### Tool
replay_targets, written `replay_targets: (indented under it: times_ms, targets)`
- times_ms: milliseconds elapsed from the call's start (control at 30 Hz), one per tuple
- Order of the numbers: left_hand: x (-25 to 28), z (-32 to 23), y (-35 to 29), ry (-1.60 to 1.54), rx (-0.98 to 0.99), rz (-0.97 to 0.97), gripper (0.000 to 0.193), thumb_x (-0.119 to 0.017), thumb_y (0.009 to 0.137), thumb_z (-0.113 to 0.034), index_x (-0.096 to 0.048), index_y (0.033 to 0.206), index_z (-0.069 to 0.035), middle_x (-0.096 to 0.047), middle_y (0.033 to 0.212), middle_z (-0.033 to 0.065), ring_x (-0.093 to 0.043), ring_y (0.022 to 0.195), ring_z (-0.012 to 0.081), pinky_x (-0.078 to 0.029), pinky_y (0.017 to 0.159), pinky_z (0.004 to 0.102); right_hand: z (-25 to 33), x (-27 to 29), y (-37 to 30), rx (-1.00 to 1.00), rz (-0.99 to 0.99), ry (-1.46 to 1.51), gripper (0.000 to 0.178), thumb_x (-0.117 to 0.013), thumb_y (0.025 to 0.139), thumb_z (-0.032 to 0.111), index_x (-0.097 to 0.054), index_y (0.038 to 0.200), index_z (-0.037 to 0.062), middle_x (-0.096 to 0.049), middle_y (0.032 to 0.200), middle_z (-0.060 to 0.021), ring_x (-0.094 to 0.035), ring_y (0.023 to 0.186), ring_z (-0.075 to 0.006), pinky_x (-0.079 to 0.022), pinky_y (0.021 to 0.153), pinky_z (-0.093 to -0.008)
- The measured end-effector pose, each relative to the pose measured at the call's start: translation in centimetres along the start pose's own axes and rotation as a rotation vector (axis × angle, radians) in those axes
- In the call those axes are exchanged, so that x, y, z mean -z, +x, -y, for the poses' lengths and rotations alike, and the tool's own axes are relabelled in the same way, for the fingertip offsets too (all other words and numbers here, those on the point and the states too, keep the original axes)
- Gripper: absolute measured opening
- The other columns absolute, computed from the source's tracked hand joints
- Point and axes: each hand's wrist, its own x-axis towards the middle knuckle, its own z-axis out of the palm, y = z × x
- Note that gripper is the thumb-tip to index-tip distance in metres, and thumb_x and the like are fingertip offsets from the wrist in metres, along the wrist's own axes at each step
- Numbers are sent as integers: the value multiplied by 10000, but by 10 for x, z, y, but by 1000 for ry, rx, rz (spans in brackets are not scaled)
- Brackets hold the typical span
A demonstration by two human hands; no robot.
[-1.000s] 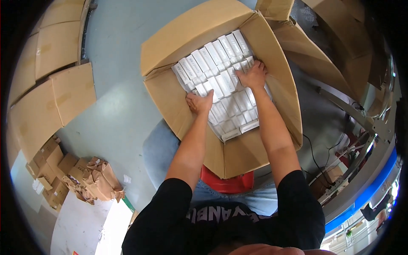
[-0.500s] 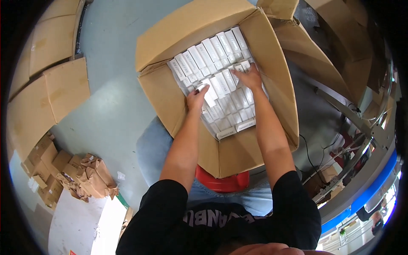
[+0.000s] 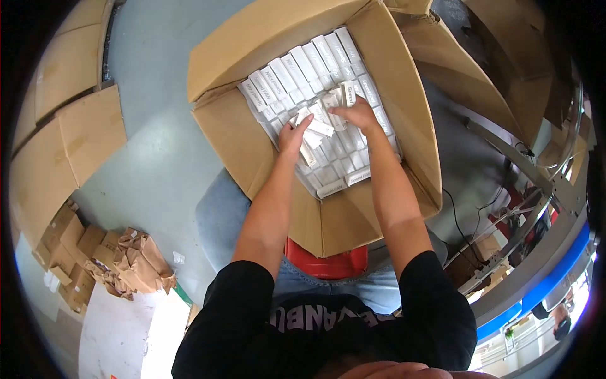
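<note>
A clear plastic tray (image 3: 326, 170) with many slots lies inside a large open cardboard box (image 3: 224, 136). Slim white plastic casings (image 3: 302, 63) with grey lettering stand in a row along its far side. Over the tray's middle, my left hand (image 3: 291, 138) grips a few loose white casings (image 3: 317, 124), tilted and fanned. My right hand (image 3: 360, 116) closes round more of the same casings at the row's right end, thumb toward the left hand. Two casings (image 3: 358, 175) rest at the near edge, and the slots between there and my hands look bare.
The cardboard box stands in front of a red stool (image 3: 328, 262) between my legs. More cartons (image 3: 88, 136) stand at left, with crumpled brown paper (image 3: 144, 260) below them. Another open carton (image 3: 461, 76) and a metal frame with a blue edge (image 3: 536, 290) are at right.
My hands have drawn closer together, the right one moving left. The middle-row casings, lined up before, are now lifted, tilted and bunched between them.
</note>
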Motion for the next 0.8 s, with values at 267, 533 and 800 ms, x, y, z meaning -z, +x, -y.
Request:
replay_targets:
  times_ms: [267,533,800]
  targets:
    - [12,-9,5,-214,160,263,658,-800,795,-281,-515,1295,37,-636,1178,112,-614,1074,229,-478,942,337,17,7,-13,-102,53,-101,604,-837,666,200,-625,1207,33,-681,1145,-120,-642,1043,-227,-486,926,-328]
    - [8,-11,7,-196,292,475,544,-741,820,-426,-583,1223,-98,-623,1094,43,-580,966,161,-467,759,327,4,-14,-23,-13,102,362,633,-813,702,200,-582,1261,14,-660,1175,-117,-610,1090,-229,-457,957,-331]
    - [-7,-37,-19,-138,245,564,502,-683,849,-448,-589,1219,-121,-626,1061,31,-586,937,159,-475,738,334,19,11,-64,9,133,378,544,-776,759,213,-601,1221,-14,-677,1109,-101,-626,1010,-202,-471,909,-319]
